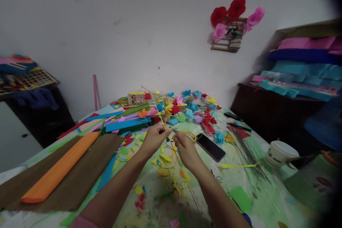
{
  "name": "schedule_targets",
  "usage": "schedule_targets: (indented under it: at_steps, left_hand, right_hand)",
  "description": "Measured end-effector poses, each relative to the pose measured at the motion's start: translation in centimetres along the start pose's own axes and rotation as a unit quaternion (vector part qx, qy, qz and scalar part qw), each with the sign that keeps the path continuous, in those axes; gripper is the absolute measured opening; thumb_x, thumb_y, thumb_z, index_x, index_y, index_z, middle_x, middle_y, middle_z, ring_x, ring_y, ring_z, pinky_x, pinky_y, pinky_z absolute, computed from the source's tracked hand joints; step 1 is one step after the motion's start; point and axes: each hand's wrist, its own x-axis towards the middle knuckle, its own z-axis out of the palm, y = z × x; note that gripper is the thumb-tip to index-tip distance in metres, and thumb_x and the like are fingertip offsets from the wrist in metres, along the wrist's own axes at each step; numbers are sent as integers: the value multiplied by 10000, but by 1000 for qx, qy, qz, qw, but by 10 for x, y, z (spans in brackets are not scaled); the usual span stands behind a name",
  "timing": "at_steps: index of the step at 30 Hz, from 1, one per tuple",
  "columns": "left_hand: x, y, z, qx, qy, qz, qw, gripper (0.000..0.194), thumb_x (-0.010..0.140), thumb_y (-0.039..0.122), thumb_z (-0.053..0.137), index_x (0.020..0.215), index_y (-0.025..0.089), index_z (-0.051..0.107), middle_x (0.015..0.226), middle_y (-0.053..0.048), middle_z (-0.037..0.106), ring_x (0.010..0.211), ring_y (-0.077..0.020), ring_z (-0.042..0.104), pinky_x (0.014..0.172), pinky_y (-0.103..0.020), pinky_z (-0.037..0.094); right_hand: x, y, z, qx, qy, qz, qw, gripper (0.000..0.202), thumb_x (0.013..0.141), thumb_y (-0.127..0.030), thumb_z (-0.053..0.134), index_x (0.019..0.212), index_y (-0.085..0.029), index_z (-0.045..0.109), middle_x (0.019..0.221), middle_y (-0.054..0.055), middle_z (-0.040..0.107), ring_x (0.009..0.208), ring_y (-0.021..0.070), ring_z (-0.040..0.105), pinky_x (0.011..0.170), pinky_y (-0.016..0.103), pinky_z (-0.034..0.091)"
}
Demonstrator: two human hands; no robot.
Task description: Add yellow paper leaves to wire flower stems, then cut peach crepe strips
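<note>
My left hand (155,138) is closed, pinching a thin stem (157,111) with yellow wrapping on its upper part. The stem slants from upper left down toward the front of the table. Just to the right, my right hand (184,146) is closed close to the stem, its fingers curled. What it grips is hidden. Scissors with a yellow handle (190,134) show behind its knuckles, the grey blade pointing at my left thumb; I cannot tell whether they are held. A small dark green leaf (167,139) is beside the stem. Yellow paper pieces (165,158) lie below.
Paper flowers (189,113) crowd the table's far side. Crepe paper rolls, one orange (62,165), lie left. On the right are a phone (211,147), black pens (239,127), loose wires (247,153), a lidded paper cup (280,154) and a green container (314,180).
</note>
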Motion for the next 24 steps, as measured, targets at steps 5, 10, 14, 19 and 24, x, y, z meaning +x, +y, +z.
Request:
schedule_targets:
  at_steps: [5, 10, 14, 19, 24]
  left_hand:
    - [0, 0, 1, 1, -8, -17, 1000, 394, 725, 480, 579, 538, 163, 437, 535, 47, 345, 520, -85, 309, 479, -223, 241]
    - [1, 1, 1, 2, -14, -16, 1000, 414, 709, 486, 592, 509, 172, 409, 506, 54, 329, 496, -82, 299, 465, -225, 224]
    - [2, 0, 2, -15, -12, -16, 1000, 422, 690, 484, 619, 498, 170, 414, 506, 52, 337, 501, -82, 307, 466, -224, 226]
    - [-1, 6, 2, -124, -23, -63, 990, 411, 647, 484, 680, 536, 157, 457, 516, 61, 343, 489, -66, 285, 461, -218, 223]
    - [2, 14, -12, -269, -13, -75, 960, 348, 672, 467, 688, 702, 138, 578, 545, 65, 380, 462, -47, 266, 442, -206, 194]
  right_hand:
    - [1, 1, 1, 43, -6, 14, 999, 201, 819, -201, 395, 731, -174, 573, 645, 6, 551, 620, 145, 487, 580, 245, 346]
    - [4, -1, 1, 56, 9, 30, 998, 318, 833, -320, 439, 557, -176, 503, 514, -34, 419, 515, 112, 385, 505, 239, 285]
    - [3, -2, 4, 79, -12, 67, 995, 265, 762, -343, 557, 567, -164, 541, 492, -41, 443, 484, 97, 370, 473, 232, 269]
    - [1, -8, 2, 80, 19, 77, 994, 227, 727, -332, 571, 577, -160, 566, 491, -29, 477, 478, 102, 395, 469, 229, 281]
    - [0, -14, -6, 43, 54, 60, 996, 261, 719, -357, 570, 543, -165, 560, 485, -16, 488, 479, 114, 424, 471, 231, 295]
